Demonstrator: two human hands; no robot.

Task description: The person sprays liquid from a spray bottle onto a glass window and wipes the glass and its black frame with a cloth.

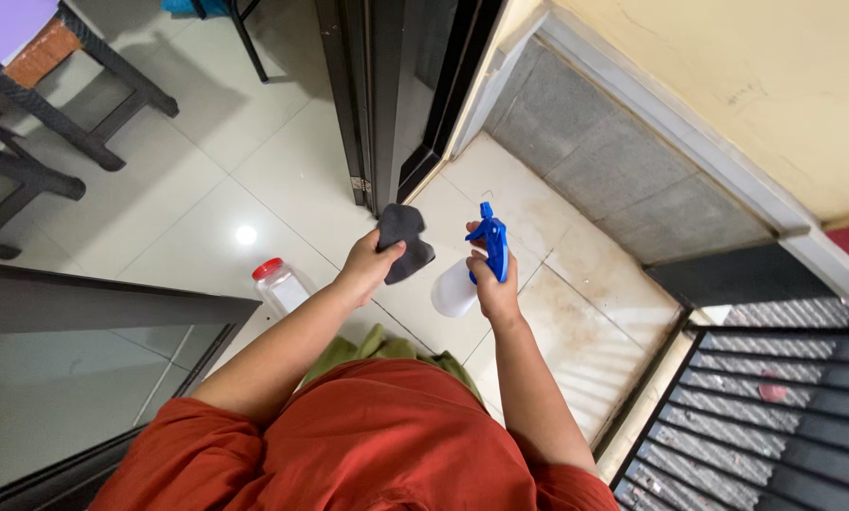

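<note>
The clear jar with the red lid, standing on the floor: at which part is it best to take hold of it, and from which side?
Probably from above, by the red lid: the jar stands upright on the tiled floor, lid uppermost. Both hands are occupied: the left hand holds a grey cloth, the right hand a spray bottle.

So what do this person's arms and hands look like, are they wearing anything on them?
Both hands are bare: the left hand and right hand show no gloves, and no rings or watch can be made out. The forearms are uncovered too. Loose rust-orange sleeves end around the elbows, part of the same plain top.
</note>
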